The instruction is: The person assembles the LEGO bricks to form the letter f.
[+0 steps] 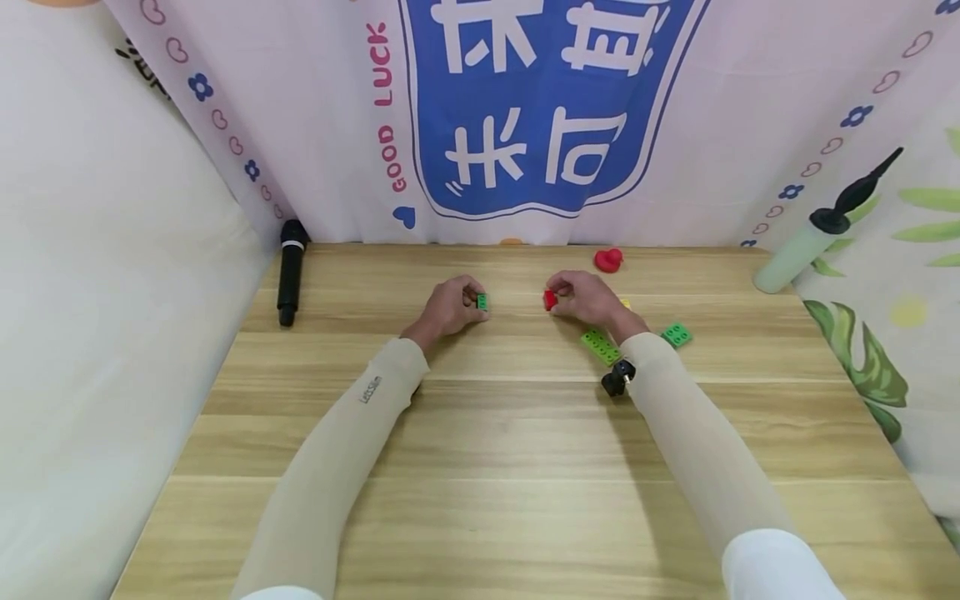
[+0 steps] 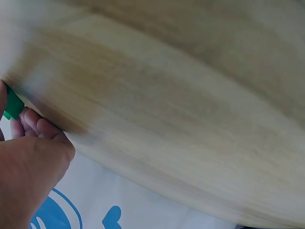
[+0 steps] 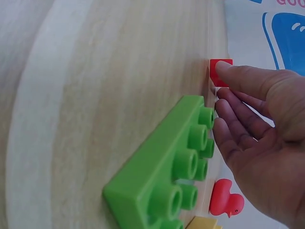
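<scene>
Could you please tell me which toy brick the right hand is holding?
The red brick, pinched by the right hand; no other brick here is red.

Bright overall — left-wrist view blurry

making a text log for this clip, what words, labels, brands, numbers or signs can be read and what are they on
"GOOD LUCK": pink letters on the back curtain
"未" and "可": lower characters on the blue shield; the upper two are cut off
"LetsSlim": left sleeve; small, spelling uncertain
Black writing, upper left: partly hidden, unreadable
No numbers seen
</scene>
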{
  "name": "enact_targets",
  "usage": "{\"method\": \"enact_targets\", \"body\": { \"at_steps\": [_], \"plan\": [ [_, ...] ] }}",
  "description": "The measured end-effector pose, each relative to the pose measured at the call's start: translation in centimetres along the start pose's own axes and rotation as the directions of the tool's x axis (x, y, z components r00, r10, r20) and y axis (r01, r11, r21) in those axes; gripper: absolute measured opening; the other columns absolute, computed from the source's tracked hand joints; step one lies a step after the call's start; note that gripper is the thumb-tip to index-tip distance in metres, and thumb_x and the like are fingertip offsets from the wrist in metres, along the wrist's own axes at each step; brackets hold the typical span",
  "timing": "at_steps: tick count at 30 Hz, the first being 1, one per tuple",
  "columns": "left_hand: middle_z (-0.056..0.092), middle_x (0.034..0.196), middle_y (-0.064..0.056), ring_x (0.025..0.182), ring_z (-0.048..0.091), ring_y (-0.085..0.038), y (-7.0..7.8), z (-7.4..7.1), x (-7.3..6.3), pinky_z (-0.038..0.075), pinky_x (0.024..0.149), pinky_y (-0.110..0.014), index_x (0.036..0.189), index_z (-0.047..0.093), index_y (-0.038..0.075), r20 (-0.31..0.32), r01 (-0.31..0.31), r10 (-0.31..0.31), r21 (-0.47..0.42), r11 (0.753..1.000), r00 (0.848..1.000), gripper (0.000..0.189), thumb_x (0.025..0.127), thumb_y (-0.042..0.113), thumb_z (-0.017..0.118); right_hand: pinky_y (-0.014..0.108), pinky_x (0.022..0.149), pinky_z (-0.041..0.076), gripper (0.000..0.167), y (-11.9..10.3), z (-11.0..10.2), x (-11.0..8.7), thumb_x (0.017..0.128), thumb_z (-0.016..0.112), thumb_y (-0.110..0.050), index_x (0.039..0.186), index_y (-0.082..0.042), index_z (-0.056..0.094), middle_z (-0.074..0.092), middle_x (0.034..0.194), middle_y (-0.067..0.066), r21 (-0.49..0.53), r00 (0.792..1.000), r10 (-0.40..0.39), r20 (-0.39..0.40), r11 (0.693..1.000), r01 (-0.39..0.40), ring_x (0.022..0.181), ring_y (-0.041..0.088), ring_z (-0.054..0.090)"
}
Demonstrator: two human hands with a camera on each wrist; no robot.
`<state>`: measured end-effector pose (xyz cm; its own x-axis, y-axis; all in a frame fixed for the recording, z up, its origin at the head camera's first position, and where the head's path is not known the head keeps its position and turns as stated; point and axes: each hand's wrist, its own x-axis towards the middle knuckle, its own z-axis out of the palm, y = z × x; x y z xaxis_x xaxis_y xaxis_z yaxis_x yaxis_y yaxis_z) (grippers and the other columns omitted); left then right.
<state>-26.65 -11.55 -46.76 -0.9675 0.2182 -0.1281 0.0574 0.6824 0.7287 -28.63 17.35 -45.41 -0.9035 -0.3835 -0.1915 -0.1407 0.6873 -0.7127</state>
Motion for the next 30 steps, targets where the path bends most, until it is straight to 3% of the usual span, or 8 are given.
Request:
{"method": "enact_targets", "body": {
  "at_steps": [7, 20, 30],
  "plan": [
    [0.070, 0.112, -0.011, 0.100, 0.060, -0.022, -0.1, -0.1, -0.2, 0.051, 0.090, -0.031, 0.115, 0.070, 0.005, -0.028, -0.011, 0.010, -0.031, 0.999, 1.000, 0.033, 0.089, 0.012, 0.089, 0.049, 0.115, 0.048, 0.034, -0.1, 0.1, -0.1, 0.096, 0.079, -0.005, 0.128, -0.002, 0.069, 0.069, 0.128, 0.019, 0.015, 1.000, 0.012, -0.018, 1.000, -0.011, 0.121, 0.033, 0.060],
    [0.070, 0.109, -0.011, 0.099, 0.060, -0.022, -0.5, -0.1, -0.2, 0.051, 0.088, -0.029, 0.115, 0.074, 0.005, -0.021, -0.025, 0.024, -0.062, 0.998, 0.999, 0.032, 0.089, 0.014, 0.090, 0.045, 0.107, 0.051, 0.027, 0.2, 0.3, -0.2, 0.096, 0.080, -0.007, 0.121, -0.005, 0.073, 0.072, 0.118, 0.016, -0.009, 0.999, -0.005, -0.032, 1.000, 0.005, 0.111, 0.029, 0.063],
    [0.069, 0.104, -0.009, 0.095, 0.059, -0.020, -0.8, 0.0, -0.3, 0.050, 0.084, -0.026, 0.114, 0.074, 0.004, -0.017, -0.031, 0.030, -0.093, 0.995, 0.999, 0.032, 0.088, 0.013, 0.091, 0.048, 0.107, 0.057, 0.029, -1.9, 1.2, 0.1, 0.097, 0.080, -0.015, 0.124, -0.007, 0.073, 0.075, 0.122, 0.015, -0.003, 0.995, -0.099, -0.014, 0.995, 0.099, 0.117, 0.032, 0.070]
  ]
}}
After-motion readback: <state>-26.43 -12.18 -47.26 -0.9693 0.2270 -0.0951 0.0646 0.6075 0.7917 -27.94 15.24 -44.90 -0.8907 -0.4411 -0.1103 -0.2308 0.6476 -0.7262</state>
